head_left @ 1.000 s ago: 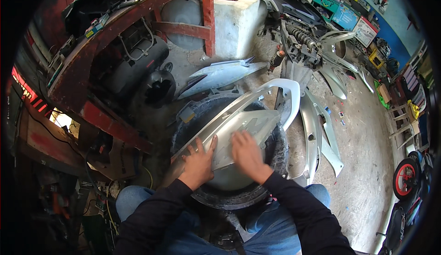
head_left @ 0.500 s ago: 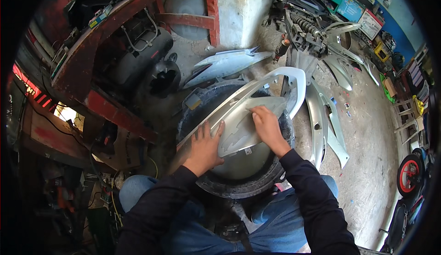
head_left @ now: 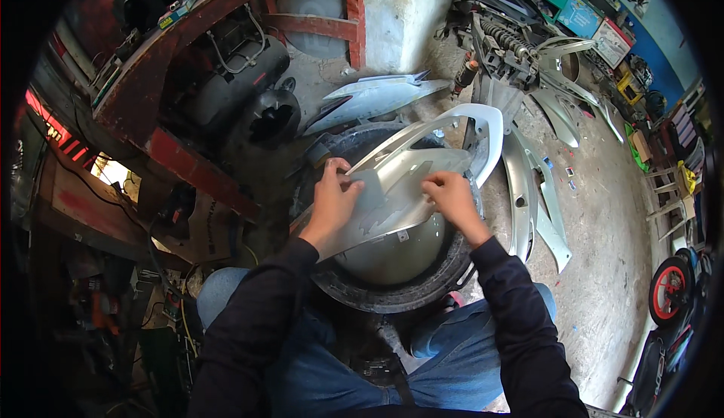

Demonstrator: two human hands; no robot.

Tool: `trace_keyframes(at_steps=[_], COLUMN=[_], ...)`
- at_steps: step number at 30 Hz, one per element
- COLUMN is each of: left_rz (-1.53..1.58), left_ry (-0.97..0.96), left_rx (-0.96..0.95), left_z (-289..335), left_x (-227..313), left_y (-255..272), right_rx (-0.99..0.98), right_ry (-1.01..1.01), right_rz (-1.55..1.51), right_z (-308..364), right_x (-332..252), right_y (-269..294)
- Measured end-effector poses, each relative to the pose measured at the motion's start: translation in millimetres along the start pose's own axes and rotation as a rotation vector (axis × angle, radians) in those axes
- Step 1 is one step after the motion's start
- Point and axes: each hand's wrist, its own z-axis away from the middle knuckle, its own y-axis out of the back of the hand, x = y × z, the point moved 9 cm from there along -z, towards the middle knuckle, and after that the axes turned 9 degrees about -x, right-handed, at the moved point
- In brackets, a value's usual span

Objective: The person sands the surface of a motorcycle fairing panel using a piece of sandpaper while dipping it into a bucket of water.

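Note:
A silver-grey motorcycle fairing panel [head_left: 411, 211], its curved white end [head_left: 490, 143] pointing to the far right, lies tilted across a round black tub [head_left: 392, 297]. Cloudy water [head_left: 407, 256] shows in the tub beneath it. Over the panel's left part, my left hand [head_left: 337, 199] is closed, thumb against fingers, on a thin grey sheet [head_left: 369, 195]. A jagged darker grey patch runs along the panel's face. My right hand [head_left: 454, 201] is pinched shut just over the panel's right part; what its fingertips hold, if anything, is hidden.
A pale blue-white panel [head_left: 385, 101] lies on the floor beyond the tub. Silver panels [head_left: 520, 192] lie to its right, near a partly dismantled motorcycle [head_left: 501, 37]. A red metal frame [head_left: 192, 169] and a dark tank [head_left: 241, 79] stand at left.
My left hand has gone from lying spread on the panel to gripping the grey sheet, slightly farther away. My right hand has shifted a little right, still pinched.

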Motion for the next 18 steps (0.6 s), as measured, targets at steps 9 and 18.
trace_keyframes(at_steps=[9, 18], left_rz=[-0.207, -1.02], left_ry=[-0.019, 0.047], left_rx=[-0.182, -0.366], left_z=[20, 47], left_x=[2, 2], left_y=[-10, -37], right_rx=[-0.594, -0.202], right_ry=[-0.025, 0.159], right_rz=[0.77, 1.105], right_z=[-1, -87], right_x=[138, 235], right_y=[-92, -198])
